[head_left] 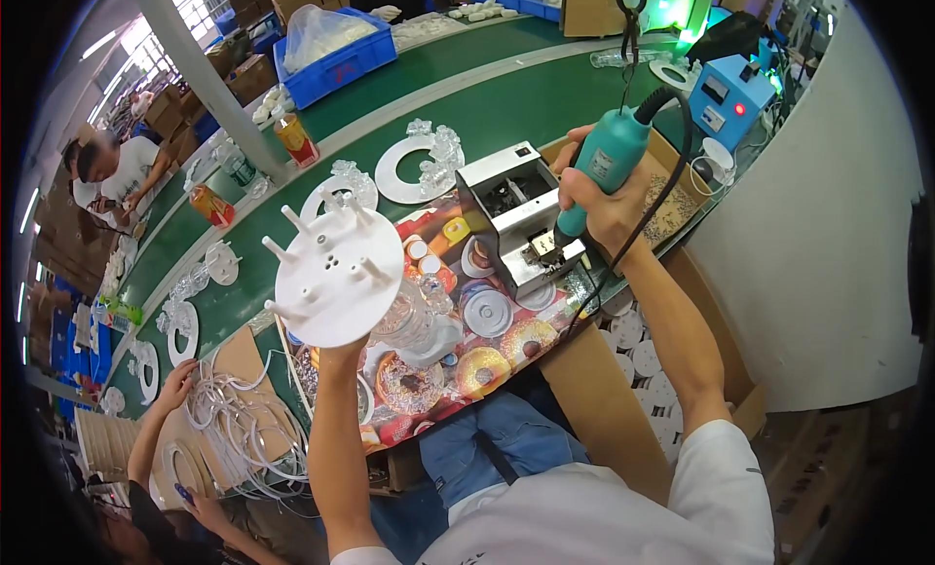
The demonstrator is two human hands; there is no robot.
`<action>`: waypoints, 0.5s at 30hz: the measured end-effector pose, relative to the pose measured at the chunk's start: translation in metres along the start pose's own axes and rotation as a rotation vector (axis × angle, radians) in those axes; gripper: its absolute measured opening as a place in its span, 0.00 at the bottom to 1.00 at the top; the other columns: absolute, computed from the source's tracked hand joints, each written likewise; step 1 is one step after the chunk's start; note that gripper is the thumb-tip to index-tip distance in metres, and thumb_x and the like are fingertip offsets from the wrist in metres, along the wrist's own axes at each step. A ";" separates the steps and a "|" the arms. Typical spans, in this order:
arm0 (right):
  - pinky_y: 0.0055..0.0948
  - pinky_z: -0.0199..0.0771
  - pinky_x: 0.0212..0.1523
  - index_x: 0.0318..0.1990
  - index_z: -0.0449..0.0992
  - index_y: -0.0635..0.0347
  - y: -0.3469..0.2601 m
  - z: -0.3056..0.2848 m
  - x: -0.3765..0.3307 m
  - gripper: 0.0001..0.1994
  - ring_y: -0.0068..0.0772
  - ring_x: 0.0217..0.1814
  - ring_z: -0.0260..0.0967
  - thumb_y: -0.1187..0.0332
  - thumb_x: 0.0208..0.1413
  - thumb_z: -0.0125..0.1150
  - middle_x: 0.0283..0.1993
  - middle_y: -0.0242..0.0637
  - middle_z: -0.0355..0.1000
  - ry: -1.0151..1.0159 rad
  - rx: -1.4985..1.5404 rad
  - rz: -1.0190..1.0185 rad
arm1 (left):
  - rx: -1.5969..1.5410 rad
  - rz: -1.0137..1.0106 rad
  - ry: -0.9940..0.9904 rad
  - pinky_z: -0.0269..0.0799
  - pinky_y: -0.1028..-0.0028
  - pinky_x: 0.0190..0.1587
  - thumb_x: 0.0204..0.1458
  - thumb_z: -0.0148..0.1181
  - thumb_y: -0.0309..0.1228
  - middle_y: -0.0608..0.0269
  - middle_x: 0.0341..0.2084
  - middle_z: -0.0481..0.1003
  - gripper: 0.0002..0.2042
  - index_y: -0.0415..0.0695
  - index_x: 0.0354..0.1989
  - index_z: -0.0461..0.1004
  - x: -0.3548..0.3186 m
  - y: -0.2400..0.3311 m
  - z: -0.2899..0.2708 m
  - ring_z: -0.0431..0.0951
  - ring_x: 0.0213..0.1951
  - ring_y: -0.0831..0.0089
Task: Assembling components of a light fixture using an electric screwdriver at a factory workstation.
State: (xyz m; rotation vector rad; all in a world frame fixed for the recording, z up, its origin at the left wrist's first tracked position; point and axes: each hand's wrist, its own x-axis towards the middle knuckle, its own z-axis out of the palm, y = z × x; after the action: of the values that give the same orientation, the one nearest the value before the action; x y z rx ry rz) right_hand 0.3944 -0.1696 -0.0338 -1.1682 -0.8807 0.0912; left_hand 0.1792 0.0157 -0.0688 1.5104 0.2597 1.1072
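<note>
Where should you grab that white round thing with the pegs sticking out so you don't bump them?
Grab the white round disc by its edge or from the back, coming from below, as the left hand does now. The pegs stand up from the front face and would get in the way of fingers there. The rim is bare, so it looks like the safest place. The right hand is busy with the teal electric screwdriver.

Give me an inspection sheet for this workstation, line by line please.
Surface: green conveyor belt; colourful printed mat in front of the person.
Job's things: white round disc with pegs, teal electric screwdriver, tip down at the metal feeder box.
Clutter: white rings, clear plastic parts, two cans, cardboard box of white discs.
Grippers: left hand holds the disc from below; right hand grips the screwdriver.
Cables: black cord loops from the screwdriver; white wires lower left.
Surroundings: blue crate, blue power unit, co-workers at left.
</note>
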 end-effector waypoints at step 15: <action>0.22 0.68 0.22 0.47 0.65 0.69 0.011 0.017 -0.004 0.17 0.23 0.21 0.67 0.79 0.48 0.58 0.30 0.39 0.70 -0.040 -0.063 0.026 | 0.080 -0.011 -0.191 0.68 0.64 0.43 0.51 0.60 0.29 0.58 0.31 0.69 0.13 0.37 0.41 0.67 0.004 0.014 -0.015 0.70 0.36 0.66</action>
State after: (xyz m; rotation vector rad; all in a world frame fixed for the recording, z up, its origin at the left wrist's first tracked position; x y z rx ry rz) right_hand 0.3847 -0.1542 -0.0434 -1.2400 -0.9088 0.1092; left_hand 0.1643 0.0247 -0.0570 1.6718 0.1820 0.9458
